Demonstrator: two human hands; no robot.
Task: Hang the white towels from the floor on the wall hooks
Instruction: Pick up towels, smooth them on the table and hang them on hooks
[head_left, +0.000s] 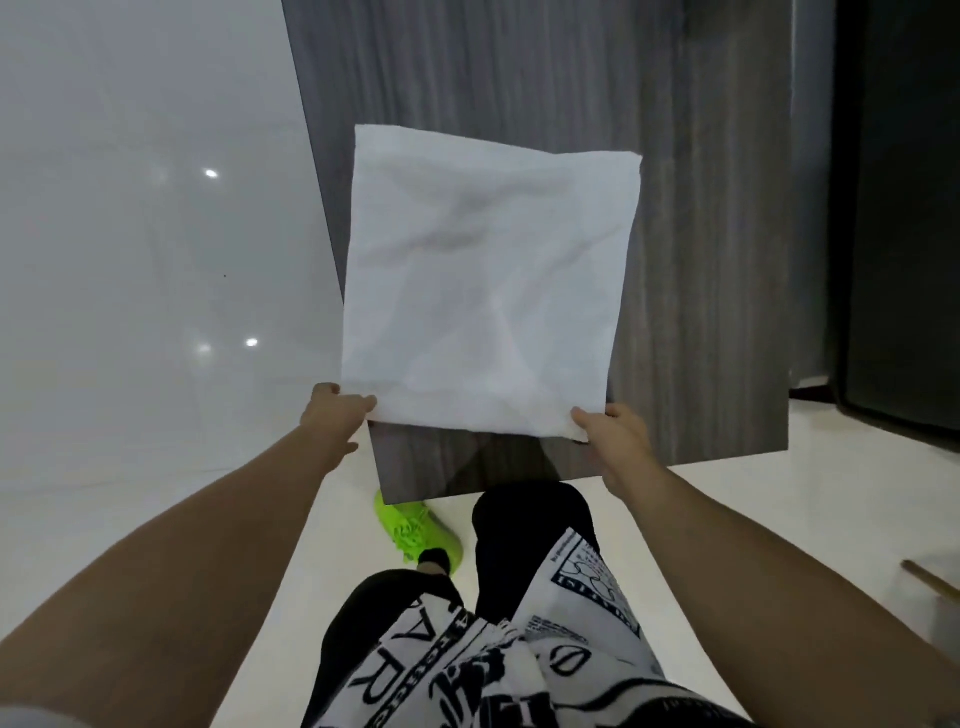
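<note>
White towel (483, 280) spread flat before the grey wood-grain panel (701, 234), its near corners pinched by the left hand (340, 410) and right hand (605, 428); no wall hook is in view, so keeping the held edge taut and level should ease hanging.

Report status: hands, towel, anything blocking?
Left hand and right hand each pinch a near corner of the towel. Towel spread flat, held up before the grey panel. No hooks in view; nothing blocking seen.
</note>
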